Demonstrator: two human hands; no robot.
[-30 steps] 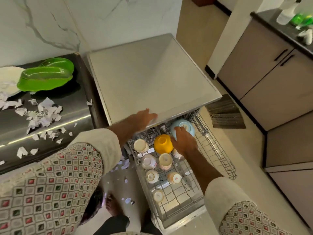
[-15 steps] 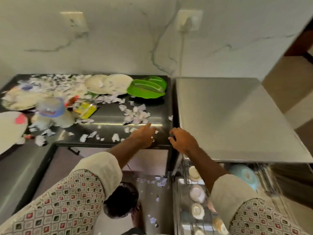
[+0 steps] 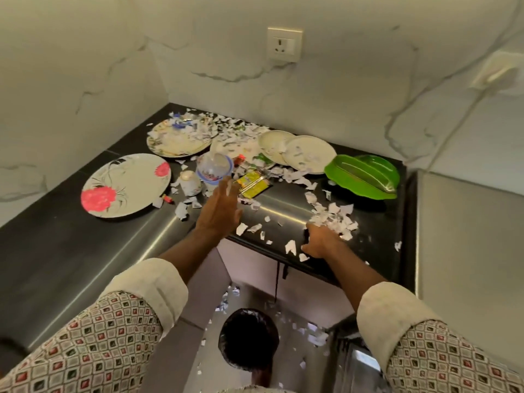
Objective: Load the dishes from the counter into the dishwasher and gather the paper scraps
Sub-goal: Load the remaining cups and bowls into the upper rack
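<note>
Both arms stretch forward over the dark table (image 3: 85,251). The left hand (image 3: 219,211) is flat and released, fingers straight, hovering near a yellow packet (image 3: 252,186) and an upturned clear bowl (image 3: 214,167). The right hand (image 3: 320,241) rests at the table's front edge, fingers curled loosely against a heap of paper scraps (image 3: 331,215), grasping nothing I can see. Plates (image 3: 126,185) and a green dish (image 3: 363,177) sit further back among more scraps.

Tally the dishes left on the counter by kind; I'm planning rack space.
Plates: 5, one mostly under scraps
Green leaf trays: 2
Cups: 1
Blue-rimmed bowls: 1
Total: 9
</note>
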